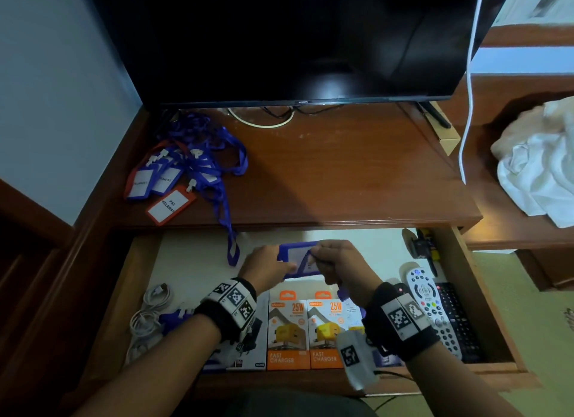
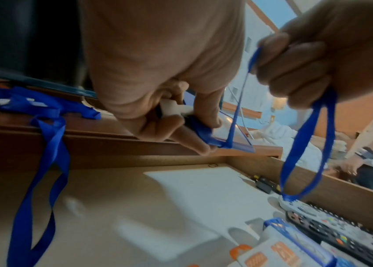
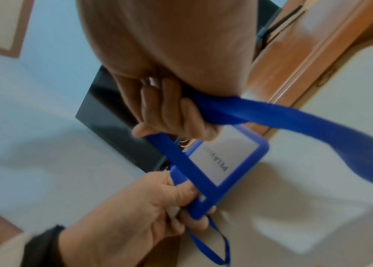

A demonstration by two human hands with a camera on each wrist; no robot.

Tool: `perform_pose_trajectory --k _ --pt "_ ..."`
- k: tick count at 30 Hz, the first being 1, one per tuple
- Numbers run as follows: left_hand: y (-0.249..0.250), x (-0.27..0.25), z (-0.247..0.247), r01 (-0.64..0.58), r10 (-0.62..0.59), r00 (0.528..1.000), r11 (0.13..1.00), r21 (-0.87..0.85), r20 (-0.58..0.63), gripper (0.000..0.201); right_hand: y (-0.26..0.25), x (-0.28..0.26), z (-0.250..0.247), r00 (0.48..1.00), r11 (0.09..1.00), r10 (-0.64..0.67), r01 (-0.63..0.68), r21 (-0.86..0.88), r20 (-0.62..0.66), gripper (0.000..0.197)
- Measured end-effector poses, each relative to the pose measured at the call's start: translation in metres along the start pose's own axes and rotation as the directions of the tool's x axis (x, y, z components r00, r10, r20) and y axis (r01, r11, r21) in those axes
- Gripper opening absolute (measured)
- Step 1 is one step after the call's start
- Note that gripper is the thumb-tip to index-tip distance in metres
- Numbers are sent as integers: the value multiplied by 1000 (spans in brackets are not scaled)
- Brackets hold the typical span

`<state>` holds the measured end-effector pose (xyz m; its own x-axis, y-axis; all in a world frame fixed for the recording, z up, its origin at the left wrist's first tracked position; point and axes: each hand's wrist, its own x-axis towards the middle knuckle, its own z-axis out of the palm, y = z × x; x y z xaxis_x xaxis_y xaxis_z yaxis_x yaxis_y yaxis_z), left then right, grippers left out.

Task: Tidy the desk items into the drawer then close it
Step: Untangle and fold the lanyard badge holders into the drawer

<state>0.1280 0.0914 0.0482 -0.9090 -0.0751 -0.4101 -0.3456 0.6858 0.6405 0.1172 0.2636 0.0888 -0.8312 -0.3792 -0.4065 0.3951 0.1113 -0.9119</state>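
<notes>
Over the open drawer [image 1: 139, 280] my left hand [image 1: 268, 269] pinches the clip end of a blue badge holder [image 1: 298, 256] [image 3: 228, 159] [image 2: 231, 142]. Its card reads PELAWAT. My right hand [image 1: 337, 263] [image 3: 171, 115] grips the badge's blue lanyard strap [image 3: 294, 122] [image 2: 304, 144], which crosses the card; a loop of it hangs below the fist. A pile of more blue and orange badges with lanyards [image 1: 183, 174] lies on the desk top at the back left. One strap [image 1: 228, 230] [image 2: 44, 162] trails over the desk edge into the drawer.
In the drawer lie white cables [image 1: 149, 311] at the left, two orange charger boxes [image 1: 307, 332] at the front, and two remotes [image 1: 435, 311] [image 2: 340, 233] at the right. A dark monitor [image 1: 295, 37] stands behind the desk top [image 1: 357, 168]. White cloth [image 1: 537, 168] lies on a shelf to the right.
</notes>
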Motion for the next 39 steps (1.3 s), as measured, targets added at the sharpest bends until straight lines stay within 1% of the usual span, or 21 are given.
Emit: perform_pose_trajectory --k 2,5,8,12,16,18,19,21,23,25,26,27,29,30,32,33,34,35,36,37,39 --pt "4 -4 2 -38 37 999 999 34 34 13 -1 5 -4 993 990 49 -35 134 -104 27" --pt "6 -8 7 -73 59 992 991 116 115 15 1 11 -10 972 962 141 -90 260 -186 22" --pt "10 -13 9 -108 70 977 977 183 202 15 2 14 -17 952 958 191 -127 257 -241 23" --pt "17 -17 6 -175 108 942 966 192 317 15 4 16 -29 944 969 206 -159 191 -257 20" --pt "29 -17 -11 -219 159 889 971 94 429 14 2 13 -39 951 977 202 -178 118 -235 21" --pt "35 -17 -22 -230 193 868 973 26 458 5 -2 11 -43 956 979 196 -178 100 -220 21" --pt "37 -17 -28 -236 212 858 972 -8 467 5 -2 11 -45 959 980 193 -177 91 -208 20" --pt "40 -17 -39 -241 261 836 965 -104 484 17 -1 9 -45 967 981 189 -177 83 -173 21" --pt "43 -16 -47 -241 318 819 946 -216 478 19 1 8 -43 972 977 186 -168 129 -141 24" --pt "45 -16 -51 -239 362 816 921 -309 451 18 -1 5 -37 982 976 153 -134 171 -108 24" --pt "46 -16 -52 -238 383 818 904 -355 428 18 -1 6 -33 986 976 130 -110 190 -100 21" --pt "46 -16 -51 -237 405 824 882 -406 397 19 0 7 -29 989 970 113 -90 227 -93 18" --pt "45 -16 -51 -230 431 843 830 -508 322 15 5 7 -22 990 943 90 -50 328 -106 29" --pt "45 -17 -51 -214 432 856 796 -566 284 9 9 10 -18 987 935 54 3 354 -149 26" --pt "47 -17 -53 -166 414 884 711 -683 217 6 12 14 -9 980 939 18 53 341 -200 9" --pt "49 -17 -54 -152 406 894 675 -722 191 7 14 15 -6 984 929 13 53 366 -177 7" --pt "51 -16 -55 -153 405 898 651 -743 170 6 14 16 -4 990 912 14 46 406 -143 13" --pt "52 -16 -56 -158 410 899 633 -758 155 6 12 15 -1 994 893 -1 49 448 -107 14" --pt "53 -16 -57 -163 413 899 623 -765 145 8 10 14 0 997 872 -27 58 486 -70 8" --pt "53 -15 -58 -163 412 900 618 -769 141 8 10 15 0 998 855 -44 64 515 -50 11" --pt "51 -14 -62 -161 404 905 615 -772 132 13 9 15 -3 998 851 -61 58 523 -10 34"
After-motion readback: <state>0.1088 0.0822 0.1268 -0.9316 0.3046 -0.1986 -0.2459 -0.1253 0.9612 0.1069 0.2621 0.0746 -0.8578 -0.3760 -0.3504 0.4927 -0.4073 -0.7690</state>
